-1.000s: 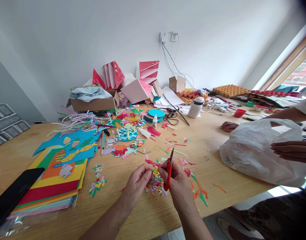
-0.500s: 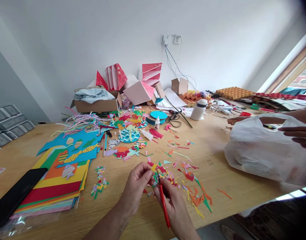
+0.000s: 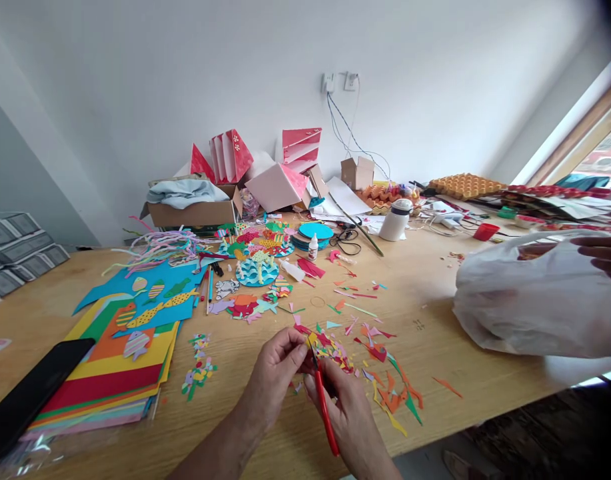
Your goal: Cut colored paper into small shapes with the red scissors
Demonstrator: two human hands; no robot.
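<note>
My left hand (image 3: 275, 373) pinches a small yellow paper piece (image 3: 312, 339) just above the wooden table (image 3: 435, 320). My right hand (image 3: 342, 413) grips red-handled scissors (image 3: 322, 400), their tip touching that piece and their handle pointing back toward me. A heap of coloured paper scraps (image 3: 380, 373) lies right of both hands. Small cut-out bits (image 3: 198, 370) lie to the left of my left hand.
A stack of coloured paper sheets (image 3: 110, 373) and a black phone (image 3: 30, 393) lie at the left. Paper fish and blue discs (image 3: 258, 267), a glue bottle (image 3: 312, 247) and a cardboard box (image 3: 195, 210) sit farther back. Another person's hands (image 3: 605, 257) hold a white plastic bag (image 3: 535, 300) at the right.
My right hand turned the scissors from upright to lying back toward me and slid down. The other person lifted the white bag and moved both hands onto its top.
</note>
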